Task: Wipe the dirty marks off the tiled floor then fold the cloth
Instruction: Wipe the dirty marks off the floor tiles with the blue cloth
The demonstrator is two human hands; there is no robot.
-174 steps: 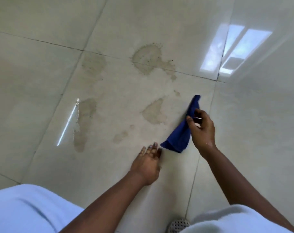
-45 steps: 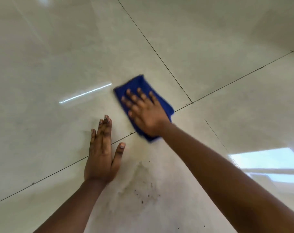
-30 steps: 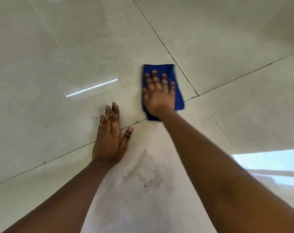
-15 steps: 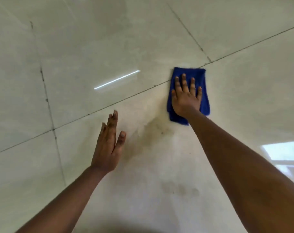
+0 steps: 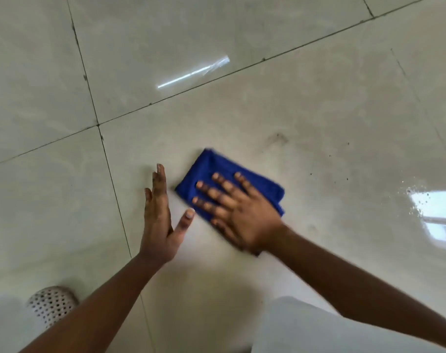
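A folded blue cloth (image 5: 211,171) lies on the glossy beige tiled floor (image 5: 318,98). My right hand (image 5: 242,212) presses flat on the cloth with fingers spread, covering its near half; the hand is motion-blurred. My left hand (image 5: 161,220) rests flat on the tile just left of the cloth, fingers extended, thumb pointing toward the cloth, holding nothing. A faint dark smudge (image 5: 278,138) sits beyond the cloth, and small dark specks (image 5: 340,174) are scattered to its right.
A white perforated shoe (image 5: 51,304) is at the bottom left. My white-trousered knee (image 5: 306,327) fills the bottom right. Dark grout lines (image 5: 107,171) cross left of my hands. A bright window reflection (image 5: 438,212) lies on the right.
My right hand has dragged the cloth back toward me and leftward, close beside the left hand. The brown stain seen half a second ago no longer shows. The view has tilted down.
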